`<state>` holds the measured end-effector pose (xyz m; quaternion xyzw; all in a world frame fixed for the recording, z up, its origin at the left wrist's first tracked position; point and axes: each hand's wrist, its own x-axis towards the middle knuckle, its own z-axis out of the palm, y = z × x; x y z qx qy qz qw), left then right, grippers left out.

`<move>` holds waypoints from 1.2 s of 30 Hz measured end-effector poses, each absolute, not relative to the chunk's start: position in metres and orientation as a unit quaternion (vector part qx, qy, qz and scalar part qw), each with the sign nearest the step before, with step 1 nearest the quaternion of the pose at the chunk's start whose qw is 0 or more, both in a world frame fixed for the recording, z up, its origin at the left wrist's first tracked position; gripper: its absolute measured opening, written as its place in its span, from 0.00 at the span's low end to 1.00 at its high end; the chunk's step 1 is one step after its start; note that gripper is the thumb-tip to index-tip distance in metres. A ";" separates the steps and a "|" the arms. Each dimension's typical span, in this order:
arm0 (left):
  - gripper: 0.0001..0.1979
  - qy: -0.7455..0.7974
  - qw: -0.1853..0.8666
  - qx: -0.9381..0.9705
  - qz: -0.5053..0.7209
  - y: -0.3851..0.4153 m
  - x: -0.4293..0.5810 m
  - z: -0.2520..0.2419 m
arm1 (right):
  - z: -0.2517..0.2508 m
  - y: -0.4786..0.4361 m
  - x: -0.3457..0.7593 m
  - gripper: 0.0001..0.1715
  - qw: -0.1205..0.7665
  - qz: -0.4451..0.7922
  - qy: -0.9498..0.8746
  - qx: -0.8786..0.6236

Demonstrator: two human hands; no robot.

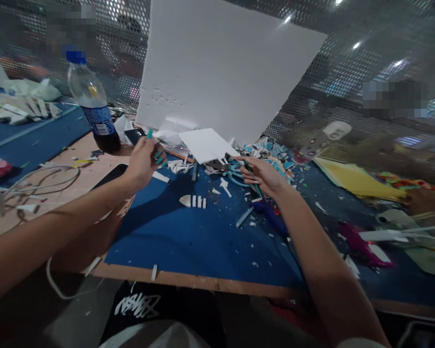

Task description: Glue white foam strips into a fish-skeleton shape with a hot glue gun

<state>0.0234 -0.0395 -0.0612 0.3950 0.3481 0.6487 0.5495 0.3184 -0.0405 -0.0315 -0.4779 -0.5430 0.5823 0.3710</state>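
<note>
Leaning against the perforated metal screen [348, 96], a large white foam board [221, 63] is propped at a steep tilt, its foot buried in offcuts. It could be tipped forward onto the work if that foot is nudged. Below it a blue cutting mat [188, 237] is laid on the wooden table [94, 169], with a yellow sheet [355, 179] at the right edge.

A cola bottle [92, 104] stands upright just beside the left hand [143, 162] and could be knocked over by an outward sweep of that arm. The left hand is raised above the mat, its fingers closed on a small teal piece [150, 133]. Whether the other teal spots are nails cannot be told. The right hand [263, 176] is held low over the scraps, with a thin green stick [252, 176] lightly clamped between thumb and fingers.

Teal-handled scissors [235, 175] lie between the hands, half buried, so a finger could be caught on them. A blue-handled tool [271, 215] is hidden partly under the right wrist. A white fish cut-out [193, 200] lies loose on the mat and could be brushed off by a forearm. Paper scraps [275, 150] crowd the space under the board.
</note>
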 end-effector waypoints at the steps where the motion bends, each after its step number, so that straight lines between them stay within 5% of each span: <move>1: 0.12 0.372 0.525 0.376 0.667 -0.034 0.018 -0.060 | -0.033 -0.039 0.322 0.17 0.373 0.555 -0.551 -0.499; 5: 0.10 0.495 0.414 0.370 0.669 -0.014 -0.004 -0.062 | -0.039 -0.033 0.335 0.15 0.373 0.443 -0.576 -0.577; 10: 0.09 0.649 0.174 0.528 0.519 -0.008 -0.018 -0.069 | -0.031 -0.034 0.343 0.14 0.384 0.278 -0.631 -0.614; 17: 0.07 0.589 0.006 0.635 0.500 -0.036 -0.013 -0.050 | -0.009 -0.050 0.339 0.13 0.433 0.213 -0.644 -0.593; 20: 0.08 0.551 0.038 0.668 0.499 -0.044 0.000 -0.051 | -0.013 -0.058 0.331 0.16 0.417 0.199 -0.673 -0.578; 28: 0.12 0.412 0.427 0.620 0.514 -0.076 0.040 -0.088 | -0.046 -0.086 0.292 0.16 0.304 0.028 -0.817 -0.489; 36: 0.13 0.351 0.505 0.588 0.525 -0.090 0.045 -0.105 | -0.075 -0.101 0.278 0.19 0.314 0.042 -0.861 -0.398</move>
